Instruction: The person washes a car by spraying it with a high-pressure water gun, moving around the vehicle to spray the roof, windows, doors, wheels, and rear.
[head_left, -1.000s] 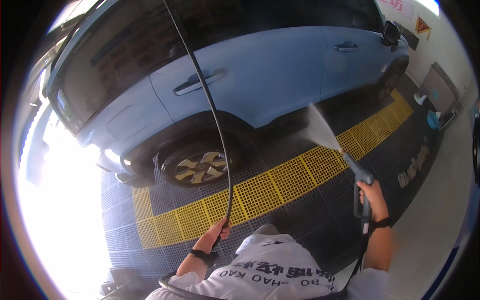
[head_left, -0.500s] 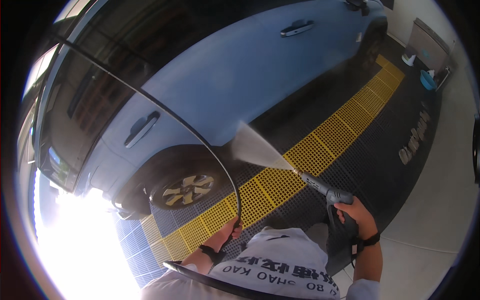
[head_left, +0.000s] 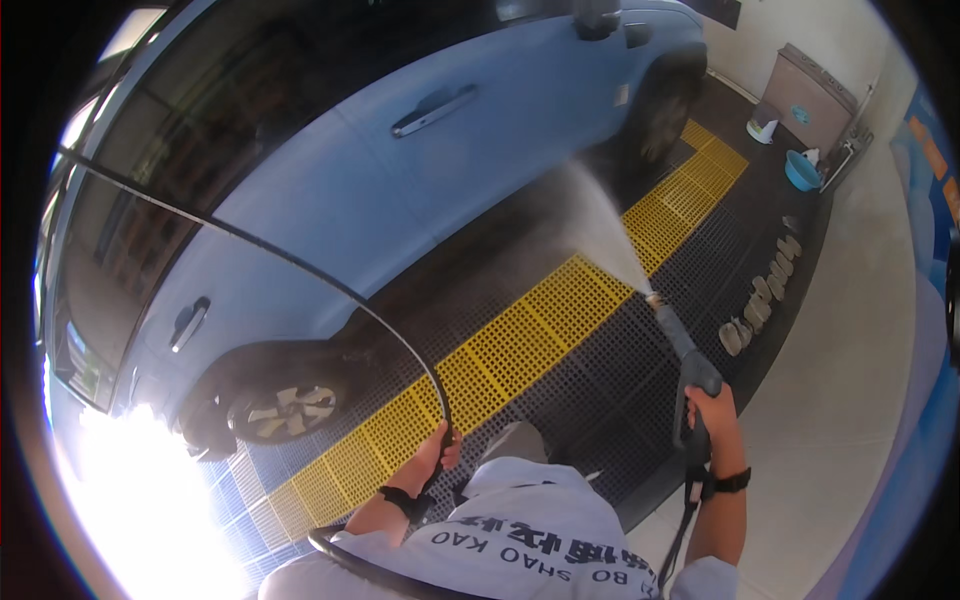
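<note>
My right hand (head_left: 709,412) is closed around the grip of a grey pressure washer gun (head_left: 682,345), held out to the front right. A fan of white water spray (head_left: 615,232) leaves its nozzle and reaches the lower side of a light blue car (head_left: 480,170). At the lower middle, my left hand (head_left: 440,449) grips a black hose (head_left: 345,288). That hose arcs up to the far left across the car's dark windows, and a further length of it lies across my body.
Yellow grating (head_left: 540,335) runs alongside the car between dark floor tiles (head_left: 560,410). To the far right stand a blue basin (head_left: 801,171) and a brown panel (head_left: 808,100) near the wall. Pale lettering-shaped pieces (head_left: 765,295) lie by the floor's right edge. Strong glare fills the lower left.
My view has shifted forward along the car. The spray now points at the lower side near the front wheel instead of near the rear wheel. Both hands keep their holds.
</note>
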